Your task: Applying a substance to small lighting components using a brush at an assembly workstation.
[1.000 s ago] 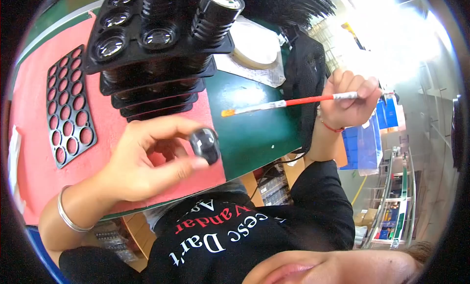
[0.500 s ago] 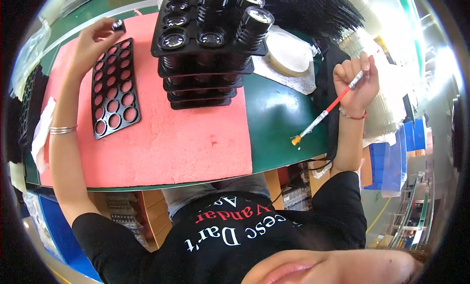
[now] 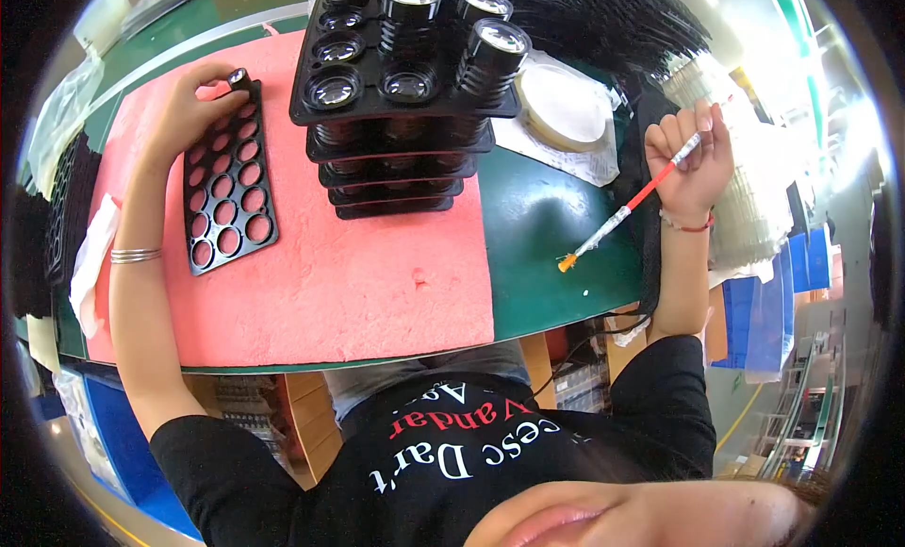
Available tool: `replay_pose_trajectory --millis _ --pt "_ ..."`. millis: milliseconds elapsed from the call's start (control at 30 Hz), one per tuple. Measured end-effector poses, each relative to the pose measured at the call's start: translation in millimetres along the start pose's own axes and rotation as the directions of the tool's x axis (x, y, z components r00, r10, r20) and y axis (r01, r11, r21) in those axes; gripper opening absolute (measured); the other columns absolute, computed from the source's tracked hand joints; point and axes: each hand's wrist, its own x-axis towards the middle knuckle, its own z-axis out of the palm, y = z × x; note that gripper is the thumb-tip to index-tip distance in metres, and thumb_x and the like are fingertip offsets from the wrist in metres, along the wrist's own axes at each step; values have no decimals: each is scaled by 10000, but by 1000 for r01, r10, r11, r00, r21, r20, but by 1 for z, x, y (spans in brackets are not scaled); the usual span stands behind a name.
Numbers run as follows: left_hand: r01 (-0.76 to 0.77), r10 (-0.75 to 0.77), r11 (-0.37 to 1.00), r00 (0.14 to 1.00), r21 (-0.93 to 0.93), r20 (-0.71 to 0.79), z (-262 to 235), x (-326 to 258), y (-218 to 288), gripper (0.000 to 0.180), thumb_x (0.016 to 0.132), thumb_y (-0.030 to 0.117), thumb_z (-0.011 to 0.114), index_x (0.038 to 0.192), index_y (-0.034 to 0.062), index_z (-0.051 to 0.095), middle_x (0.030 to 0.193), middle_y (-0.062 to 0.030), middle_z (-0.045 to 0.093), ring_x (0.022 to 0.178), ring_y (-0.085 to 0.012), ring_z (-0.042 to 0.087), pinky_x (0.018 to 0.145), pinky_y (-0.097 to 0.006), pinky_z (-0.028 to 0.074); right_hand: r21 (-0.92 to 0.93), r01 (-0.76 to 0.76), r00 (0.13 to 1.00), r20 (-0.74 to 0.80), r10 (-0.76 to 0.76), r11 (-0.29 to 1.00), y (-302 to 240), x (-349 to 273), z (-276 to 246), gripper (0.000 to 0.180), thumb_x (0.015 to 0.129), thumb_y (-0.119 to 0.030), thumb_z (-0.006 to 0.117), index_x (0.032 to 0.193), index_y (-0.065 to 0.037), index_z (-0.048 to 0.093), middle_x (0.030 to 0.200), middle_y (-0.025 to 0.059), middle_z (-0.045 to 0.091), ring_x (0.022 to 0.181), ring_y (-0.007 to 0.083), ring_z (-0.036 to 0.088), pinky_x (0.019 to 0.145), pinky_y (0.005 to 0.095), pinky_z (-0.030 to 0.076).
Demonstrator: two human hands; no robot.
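Note:
Between the thumb and fingers of my left hand (image 3: 200,111) is a small black lens piece (image 3: 239,77) with a shiny top. It is at the far end of a black tray (image 3: 242,249) with rows of round holes, lying on a pink foam mat (image 3: 377,297). Whether the piece rests in a hole cannot be seen. My right hand (image 3: 693,160) is curled around a thin brush (image 3: 641,199) with a red and whitish handle. Its orange bristles point down and left above the green table. The holes in view in the tray show pink foam through them.
A tall stack of black trays (image 3: 396,154) holding lenses stands right of my left hand. One lens barrel (image 3: 490,61) sticks up from its top. A pale round dish (image 3: 564,108) lies on white paper. More black trays (image 3: 71,207) stand at the left edge.
My left hand has come down and right with the lens piece, from above the tray to its far end. My right hand still holds the brush, almost unmoved.

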Motion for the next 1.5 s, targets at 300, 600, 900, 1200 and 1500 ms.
replay_pose_trajectory --millis 300,600,900,1200,1500 --pt "-53 137 965 938 257 -319 -14 -7 52 302 787 165 610 1066 52 589 1045 -35 590 903 -154 544 812 -271 414 2 2 1000 -5 -2 1000 0 1 -2 287 935 -233 389 688 -100 449 464 -35 241 412 73 199 473 237 197" --pt "-894 936 352 331 278 -119 64 -119 246 304 546 241 585 841 294 637 692 17 513 514 -124 446 423 -230 313 26 -3 1000 23 2 1000 -1 2 -4 260 921 -226 405 700 -98 455 469 -35 249 421 75 215 488 244 209" --pt "-978 970 189 200 -87 -141 108 -127 284 288 585 226 579 858 296 637 711 37 532 532 -115 448 427 -226 316 51 -66 993 103 61 996 -2 4 -11 267 914 -233 406 700 -95 487 475 -39 248 443 80 221 515 255 226" --pt "-950 955 205 247 -236 -162 104 -127 288 273 623 212 573 874 299 636 729 58 551 549 -106 450 430 -223 319 46 -16 996 87 12 999 0 3 -13 224 902 -196 444 726 -74 514 507 -20 351 444 71 296 489 224 266" --pt "-936 929 276 319 -220 -190 93 -113 265 261 661 197 567 891 301 636 747 78 570 567 -98 451 433 -220 322 35 -55 998 34 54 998 0 6 -12 264 916 -236 408 694 -110 475 467 -47 250 430 73 218 512 243 225"
